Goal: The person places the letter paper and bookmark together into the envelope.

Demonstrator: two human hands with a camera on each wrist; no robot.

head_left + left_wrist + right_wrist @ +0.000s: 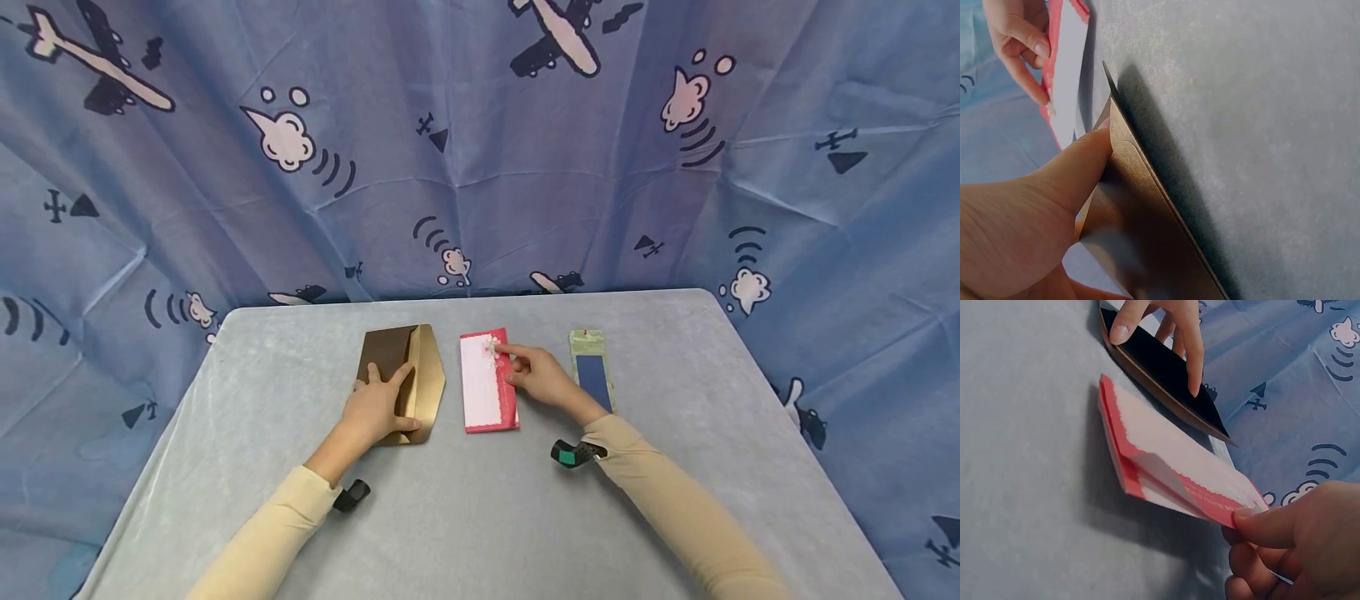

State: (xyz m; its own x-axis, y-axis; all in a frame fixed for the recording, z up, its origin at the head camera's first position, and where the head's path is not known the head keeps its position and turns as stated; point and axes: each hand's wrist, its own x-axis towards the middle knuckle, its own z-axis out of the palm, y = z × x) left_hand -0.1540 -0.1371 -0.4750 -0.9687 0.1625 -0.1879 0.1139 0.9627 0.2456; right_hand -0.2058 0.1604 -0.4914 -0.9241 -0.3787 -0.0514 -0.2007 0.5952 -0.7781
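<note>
A brown envelope (386, 350) lies on the table's left part, its gold flap (430, 383) spread out to the right. My left hand (378, 406) rests on the envelope with fingers spread, the thumb and index finger by the flap's fold. In the left wrist view the thumb (1082, 165) reaches over the envelope's edge. Right of it is a folded red-and-white card (480, 387) with a floral decoration near its top. My right hand (542, 377) pinches the card's right edge between thumb and curled fingers. In the right wrist view one layer (1179, 481) of the card bows up along that edge.
A green card with a dark blue panel (592, 379) lies to the right, partly behind my right wrist. All three items lie on a grey cloth-covered table (480, 517). A blue curtain (480, 150) with plane prints hangs behind its far edge.
</note>
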